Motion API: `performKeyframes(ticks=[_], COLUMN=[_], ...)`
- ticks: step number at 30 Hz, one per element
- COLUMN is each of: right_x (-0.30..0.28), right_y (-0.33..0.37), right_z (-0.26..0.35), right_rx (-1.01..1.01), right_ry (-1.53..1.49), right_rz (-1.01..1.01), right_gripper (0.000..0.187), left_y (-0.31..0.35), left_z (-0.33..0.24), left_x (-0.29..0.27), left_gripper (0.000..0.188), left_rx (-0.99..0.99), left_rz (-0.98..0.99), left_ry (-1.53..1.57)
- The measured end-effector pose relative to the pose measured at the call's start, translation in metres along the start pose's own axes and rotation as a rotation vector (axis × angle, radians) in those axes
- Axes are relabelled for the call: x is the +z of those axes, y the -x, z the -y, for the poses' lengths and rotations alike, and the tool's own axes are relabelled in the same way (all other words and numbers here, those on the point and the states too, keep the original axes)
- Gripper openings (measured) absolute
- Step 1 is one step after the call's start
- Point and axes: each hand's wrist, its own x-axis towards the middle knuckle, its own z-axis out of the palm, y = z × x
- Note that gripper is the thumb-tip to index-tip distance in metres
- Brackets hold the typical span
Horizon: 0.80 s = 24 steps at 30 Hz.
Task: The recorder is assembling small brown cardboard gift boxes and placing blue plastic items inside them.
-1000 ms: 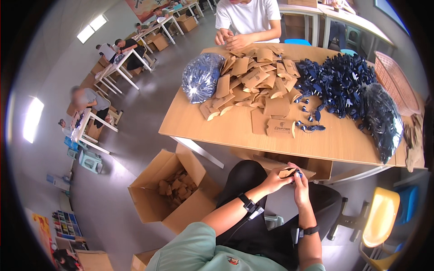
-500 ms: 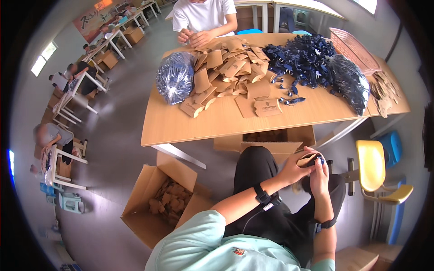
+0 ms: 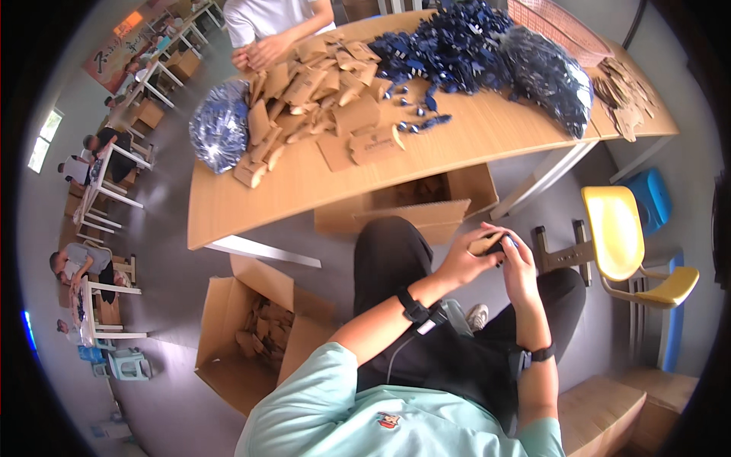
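The left hand (image 3: pixel 464 260) grasps a brown, curved cardboard sleeve (image 3: pixel 481 244) in its fingers; the right hand (image 3: pixel 521 273) seemingly pinches a dark-blue bundle (image 3: pixel 501 242) beside it. Light pressure should prevent creasing.

The tabletop (image 3: pixel 274 199) looks like smooth, faintly glossy wood. Matt brown card makes up the heaped packets (image 3: pixel 308 85) near its far edge and the held packet (image 3: pixel 483 245). By the left edge, the clear bag (image 3: pixel 219 129) is shiny, wrinkled plastic; the dark bag (image 3: pixel 547 82) towards the right edge gleams likewise. The pink basket (image 3: pixel 563 32) is perforated plastic, the chair seat (image 3: pixel 614 234) smooth yellow plastic, the shirt (image 3: pixel 434 415) soft, matt cloth.
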Motion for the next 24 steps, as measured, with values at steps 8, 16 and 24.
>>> performKeyframes(ticks=[8,16,24], right_x=[-0.008,-0.027,-0.005], right_y=[-0.012,0.001,0.006], right_z=[0.017,0.044,0.055], right_rx=[-0.098,-0.12,0.02], right_ry=[0.128,-0.223,-0.491], right_rz=[0.078,-0.026,-0.009], right_gripper=[0.026,0.024,0.023], left_y=[-0.003,-0.001,0.008], left_z=[-0.028,-0.001,0.026], left_x=[0.001,-0.011,-0.011], left_gripper=[0.029,0.043,0.033], left_rx=[0.053,-0.039,-0.19], left_rz=[-0.065,-0.092,0.172], left_ry=[-0.192,0.051,0.161])
